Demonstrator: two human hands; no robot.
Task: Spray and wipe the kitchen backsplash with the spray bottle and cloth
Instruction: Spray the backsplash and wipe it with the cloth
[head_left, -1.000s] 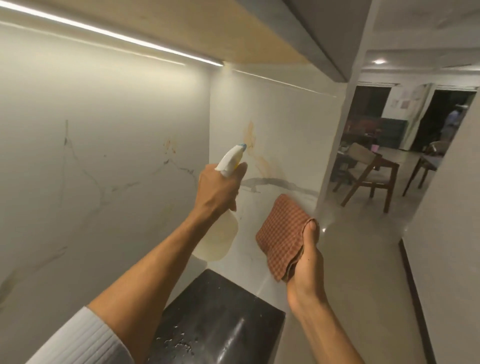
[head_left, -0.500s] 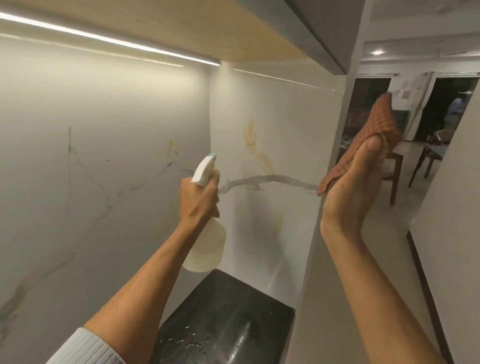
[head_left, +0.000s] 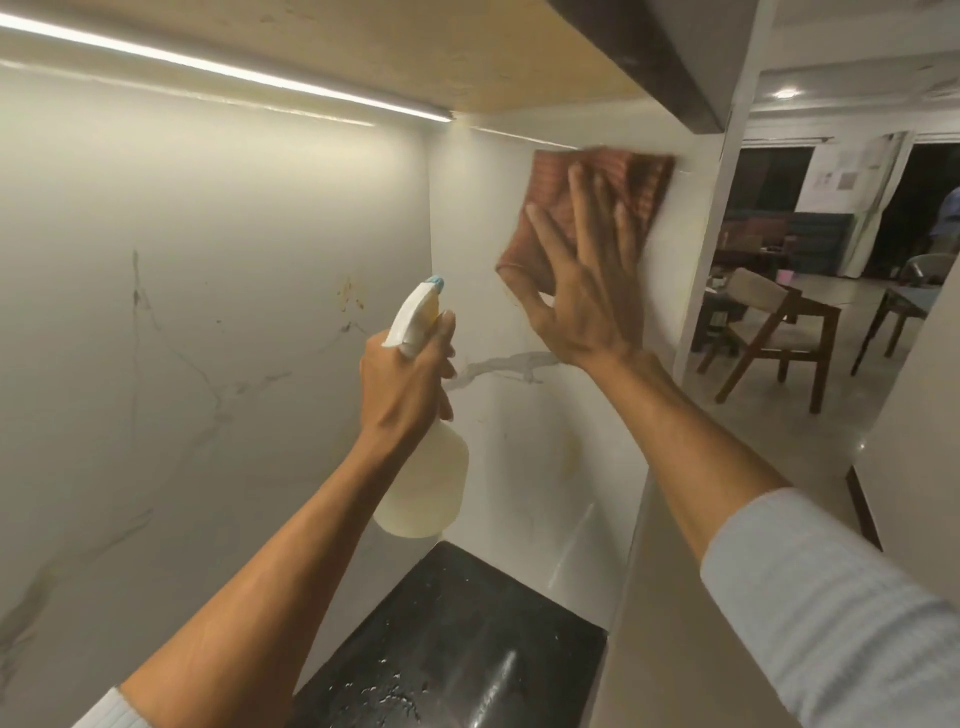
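Black countertop (head_left: 467, 639) nearest carries droplets. Above it, the left hand (head_left: 405, 384) is wrapped around the spray bottle (head_left: 423, 467), nozzle toward the backsplash (head_left: 519, 291). Farther, the right hand (head_left: 587, 270), fingers spread, presses the cloth (head_left: 550, 208) flat near the panel's top edge under the cabinet (head_left: 519, 57). Knuckles may hit it; stains on the corner's left panel may be missed.

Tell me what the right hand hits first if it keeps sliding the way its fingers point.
Likely the underside of the upper cabinet: the right hand presses the cloth flat on the backsplash, fingers pointing upward.
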